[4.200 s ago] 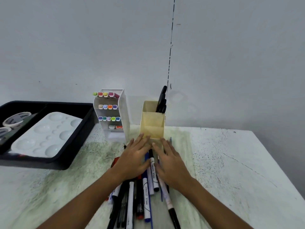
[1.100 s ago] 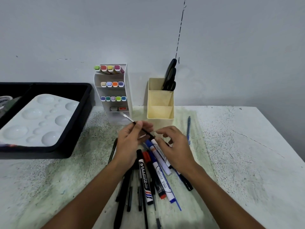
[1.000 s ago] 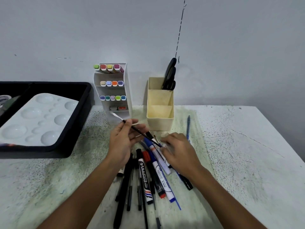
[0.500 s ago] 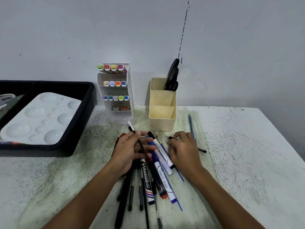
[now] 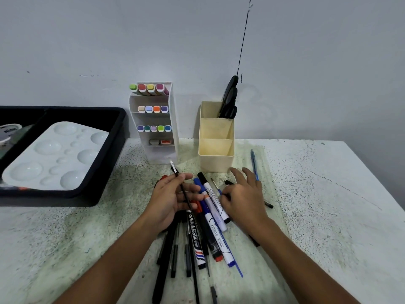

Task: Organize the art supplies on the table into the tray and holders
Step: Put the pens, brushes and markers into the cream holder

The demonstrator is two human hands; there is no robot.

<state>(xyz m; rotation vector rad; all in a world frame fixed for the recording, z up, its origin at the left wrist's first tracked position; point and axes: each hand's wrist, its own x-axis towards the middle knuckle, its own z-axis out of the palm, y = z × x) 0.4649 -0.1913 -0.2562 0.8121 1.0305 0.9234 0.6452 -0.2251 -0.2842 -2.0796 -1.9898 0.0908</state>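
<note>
A pile of markers and pens (image 5: 197, 235) lies on the table in front of me. My left hand (image 5: 171, 200) hovers over the pile's far end and pinches a thin black paintbrush (image 5: 178, 179), white tip pointing away. My right hand (image 5: 243, 200) lies on the pile's right side with fingers stretched forward. It covers the middle of a thin black brush (image 5: 268, 205), and its thumb is beside a small blue-handled brush (image 5: 215, 185). A beige holder (image 5: 215, 160) with black scissors (image 5: 229, 99) stands just beyond. A black tray (image 5: 103, 174) is at the left.
A white rack (image 5: 173, 132) of coloured markers stands left of the beige holder, against the wall. The tray holds a white palette (image 5: 54, 154) and a jar (image 5: 8, 132). A blue pen (image 5: 253, 163) lies alone right of the holder. The table's right edge runs diagonally.
My left hand lifted the thin black brush out of the pile and turned its tip away from me. My right hand let go of it, slid right and stretched its fingers forward.
</note>
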